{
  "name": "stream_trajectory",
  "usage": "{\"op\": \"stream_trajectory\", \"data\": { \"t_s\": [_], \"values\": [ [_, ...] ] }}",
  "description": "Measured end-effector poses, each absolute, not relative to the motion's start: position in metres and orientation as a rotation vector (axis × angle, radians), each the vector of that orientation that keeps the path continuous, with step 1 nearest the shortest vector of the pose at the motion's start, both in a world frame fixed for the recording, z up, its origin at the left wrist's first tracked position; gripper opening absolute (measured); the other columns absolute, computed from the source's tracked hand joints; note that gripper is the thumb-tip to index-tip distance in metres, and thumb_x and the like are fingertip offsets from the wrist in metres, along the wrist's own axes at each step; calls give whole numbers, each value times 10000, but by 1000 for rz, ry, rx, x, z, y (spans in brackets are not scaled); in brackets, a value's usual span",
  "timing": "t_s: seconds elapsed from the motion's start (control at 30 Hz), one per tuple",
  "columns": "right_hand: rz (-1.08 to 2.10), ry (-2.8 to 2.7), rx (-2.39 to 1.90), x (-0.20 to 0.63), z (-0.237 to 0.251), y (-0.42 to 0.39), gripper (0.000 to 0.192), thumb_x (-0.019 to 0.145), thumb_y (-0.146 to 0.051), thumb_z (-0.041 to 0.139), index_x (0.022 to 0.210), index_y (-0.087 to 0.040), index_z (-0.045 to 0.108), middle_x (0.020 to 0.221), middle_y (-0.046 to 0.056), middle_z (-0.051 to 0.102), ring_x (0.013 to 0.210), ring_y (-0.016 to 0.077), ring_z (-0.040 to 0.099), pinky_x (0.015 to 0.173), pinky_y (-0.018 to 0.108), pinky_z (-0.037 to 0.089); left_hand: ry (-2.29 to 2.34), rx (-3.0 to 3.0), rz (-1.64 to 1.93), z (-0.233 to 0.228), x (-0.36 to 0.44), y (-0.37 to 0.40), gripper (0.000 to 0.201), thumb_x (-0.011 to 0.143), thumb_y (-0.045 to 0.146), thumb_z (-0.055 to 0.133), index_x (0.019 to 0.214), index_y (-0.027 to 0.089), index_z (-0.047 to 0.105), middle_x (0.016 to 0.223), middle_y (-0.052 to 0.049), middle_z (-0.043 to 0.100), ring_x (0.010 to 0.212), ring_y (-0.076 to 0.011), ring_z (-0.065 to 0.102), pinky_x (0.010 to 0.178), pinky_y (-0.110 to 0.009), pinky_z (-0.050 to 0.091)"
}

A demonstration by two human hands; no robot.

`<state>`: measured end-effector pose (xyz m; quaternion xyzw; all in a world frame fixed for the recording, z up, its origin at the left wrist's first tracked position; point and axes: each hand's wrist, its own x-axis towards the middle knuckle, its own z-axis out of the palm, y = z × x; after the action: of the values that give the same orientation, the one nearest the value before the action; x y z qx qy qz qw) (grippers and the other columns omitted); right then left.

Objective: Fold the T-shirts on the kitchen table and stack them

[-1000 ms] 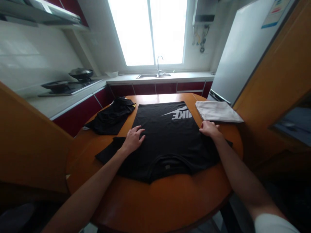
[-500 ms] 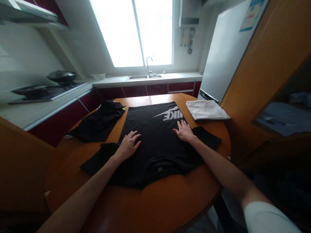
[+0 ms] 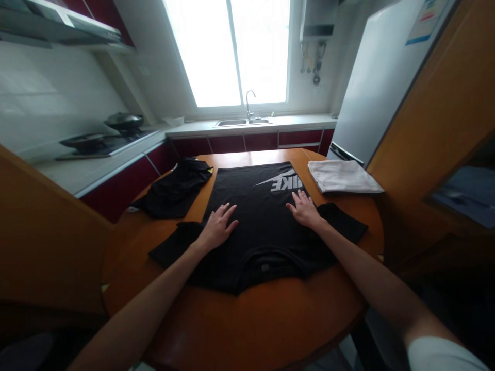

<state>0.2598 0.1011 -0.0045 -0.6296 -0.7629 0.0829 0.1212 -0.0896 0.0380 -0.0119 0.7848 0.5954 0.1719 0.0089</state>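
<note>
Fingers of left hand (image 3: pixel 217 228) and right hand (image 3: pixel 306 211) lie spread flat, gripping nothing, on the black T-shirt (image 3: pixel 260 226).

Matt cloth shirt (image 3: pixel 259 226); glossy wooden table (image 3: pixel 247 324)

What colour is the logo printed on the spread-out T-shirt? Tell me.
White, on the black T-shirt; the logo shows best in the head view.

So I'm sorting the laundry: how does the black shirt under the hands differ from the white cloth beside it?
The black T-shirt lies spread open with sleeves out; the white cloth is folded into a neat rectangle. The T-shirt bears a white logo; the cloth is plain. Both hands press flat on the T-shirt; nothing touches the cloth. Both lie on the round wooden table.
</note>
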Motion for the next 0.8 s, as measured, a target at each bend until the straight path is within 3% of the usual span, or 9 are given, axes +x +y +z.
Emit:
{"op": "stream_trajectory", "data": {
  "t_s": [0.2, 0.5, 0.57, 0.7, 0.8],
  "values": [
    [335, -2246, -1905, 254, -9, 92, 663, 1040, -505, 309, 1590, -136, 282, 1662, 198, 190, 1544, 315, 133, 1209, 532, 167, 1968, 2306, 289, -11, -78, 31, 629, 997, 618, 380, 1555, 327, 376, 1664, -93, 244, 1538, -391, 131, 1167, -708, 101],
    [323, -2264, -1914, 253, -11, 87, 641, 1040, -490, 325, 1584, -152, 305, 1660, 210, 190, 1544, 328, 126, 1203, 556, 173, 1951, 2274, 292, 1, -78, 24, 636, 994, 609, 394, 1556, 311, 376, 1673, -88, 212, 1548, -365, 104, 1177, -694, 98],
    [346, -2280, -1902, 253, -11, 87, 637, 1040, -494, 320, 1579, -153, 318, 1655, 205, 214, 1542, 326, 141, 1200, 556, 186, 1939, 2274, 345, 7, -87, 26, 627, 988, 559, 446, 1548, 281, 396, 1653, -105, 275, 1537, -355, 175, 1189, -643, 184],
    [318, -2269, -1880, 254, -14, 87, 635, 1033, -504, 336, 1562, -154, 356, 1640, 208, 258, 1532, 332, 185, 1191, 551, 221, 1974, 2264, 554, 26, -134, 35, 537, 938, 376, 564, 1432, 167, 548, 1501, -142, 517, 1405, -267, 464, 1177, -406, 352],
    [248, -2235, -1826, 255, -14, 88, 627, 1026, -502, 344, 1541, -149, 393, 1624, 205, 302, 1523, 332, 220, 1184, 546, 249, 2178, 2081, 598, 43, -181, 34, 469, 882, 297, 625, 1329, 156, 630, 1327, -129, 661, 1221, -253, 624, 1078, -348, 456]
  ]
}}
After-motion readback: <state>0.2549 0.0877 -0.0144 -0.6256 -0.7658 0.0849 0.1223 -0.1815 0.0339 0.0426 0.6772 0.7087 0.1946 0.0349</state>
